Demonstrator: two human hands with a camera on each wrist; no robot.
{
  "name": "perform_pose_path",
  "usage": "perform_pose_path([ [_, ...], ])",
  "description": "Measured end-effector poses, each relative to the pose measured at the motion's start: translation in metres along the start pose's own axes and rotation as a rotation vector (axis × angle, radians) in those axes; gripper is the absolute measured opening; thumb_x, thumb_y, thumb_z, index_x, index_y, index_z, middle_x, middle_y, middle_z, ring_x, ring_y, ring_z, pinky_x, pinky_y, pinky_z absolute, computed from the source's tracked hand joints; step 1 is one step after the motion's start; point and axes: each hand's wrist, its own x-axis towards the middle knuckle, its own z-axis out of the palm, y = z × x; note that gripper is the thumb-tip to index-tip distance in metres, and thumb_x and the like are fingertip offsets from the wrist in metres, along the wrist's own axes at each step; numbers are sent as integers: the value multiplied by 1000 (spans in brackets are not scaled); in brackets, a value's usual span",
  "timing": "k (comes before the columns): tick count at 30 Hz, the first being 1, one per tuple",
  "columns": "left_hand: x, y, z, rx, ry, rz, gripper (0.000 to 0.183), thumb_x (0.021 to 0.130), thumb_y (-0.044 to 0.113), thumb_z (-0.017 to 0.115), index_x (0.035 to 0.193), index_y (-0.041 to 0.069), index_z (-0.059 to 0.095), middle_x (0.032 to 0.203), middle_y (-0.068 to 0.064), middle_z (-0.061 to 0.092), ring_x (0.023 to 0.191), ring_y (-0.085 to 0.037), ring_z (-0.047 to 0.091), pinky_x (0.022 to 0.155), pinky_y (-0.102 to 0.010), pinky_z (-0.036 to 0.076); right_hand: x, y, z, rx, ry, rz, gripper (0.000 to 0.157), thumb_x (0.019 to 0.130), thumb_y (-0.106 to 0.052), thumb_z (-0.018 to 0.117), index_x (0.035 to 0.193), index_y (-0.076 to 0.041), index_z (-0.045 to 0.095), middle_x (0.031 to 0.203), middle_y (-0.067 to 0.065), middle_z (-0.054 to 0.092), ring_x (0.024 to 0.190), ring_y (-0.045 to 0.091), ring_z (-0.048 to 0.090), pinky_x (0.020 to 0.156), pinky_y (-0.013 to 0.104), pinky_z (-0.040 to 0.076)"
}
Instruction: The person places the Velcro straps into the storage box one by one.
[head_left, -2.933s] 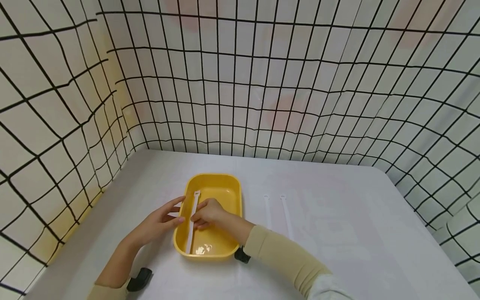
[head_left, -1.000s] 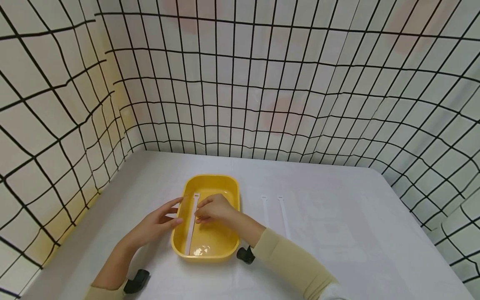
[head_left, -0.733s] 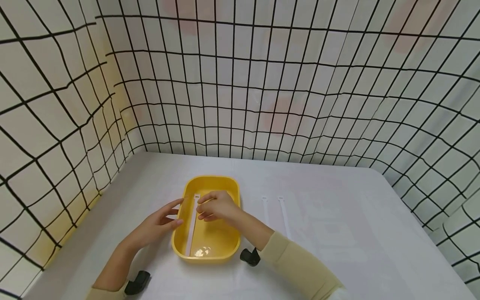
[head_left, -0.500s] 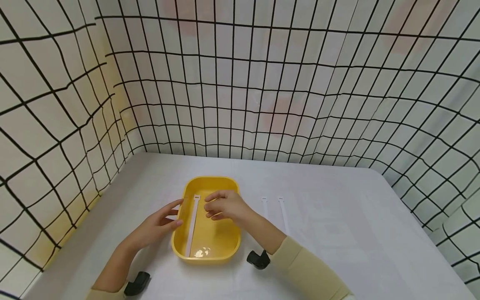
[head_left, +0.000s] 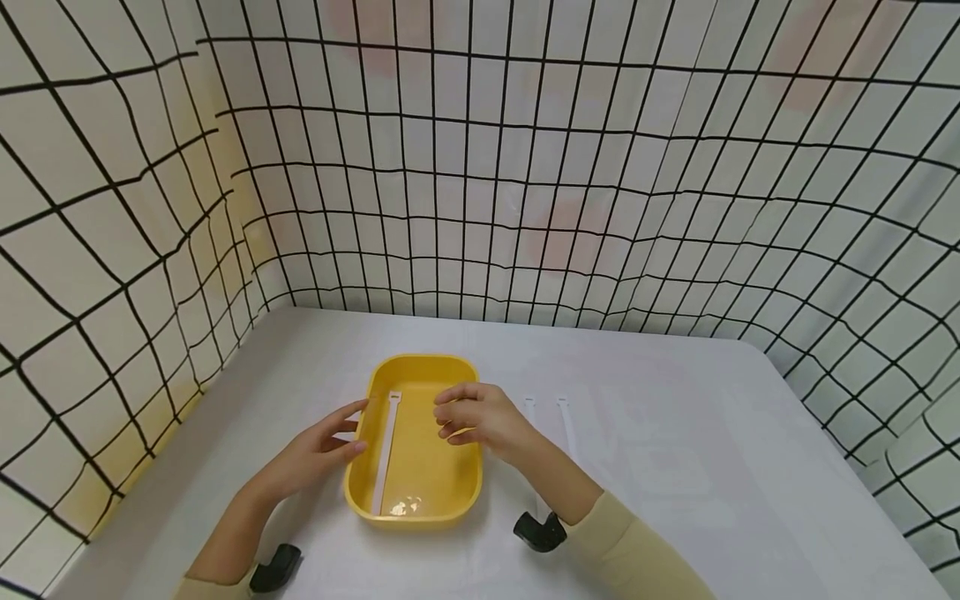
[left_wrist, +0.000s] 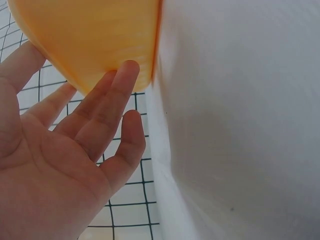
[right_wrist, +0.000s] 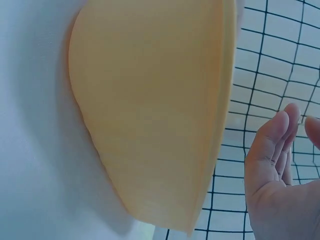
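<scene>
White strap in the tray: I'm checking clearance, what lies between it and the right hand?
Only bare floor of the yellow tray, in head view.

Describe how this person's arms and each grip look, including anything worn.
The left sleeve and right sleeve are plain pale tan. A rounded black device sits beside the left one, a second device beside the right. The left grip and right grip wear no gloves; no cables or markings show.
</scene>
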Motion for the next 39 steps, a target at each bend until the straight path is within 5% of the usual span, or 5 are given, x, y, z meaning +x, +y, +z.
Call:
perform_pose_path([
  [26,2,-4,1,40,2,6,66,95,33,64,152,16,34,139,-23,48,115,-34,59,96,-54,46,-31,18,-45,75,115,-30,26,91,-6,64,110,11,59,82,6,64,69,15,62,67,25,55],
  [39,1,-2,2,37,5,-1,68,95,33,64,152,14,33,137,-25,49,113,-34,60,95,-52,48,-45,34,-73,28,192,30,23,88,-6,65,108,6,61,86,6,63,73,16,63,69,25,53],
])
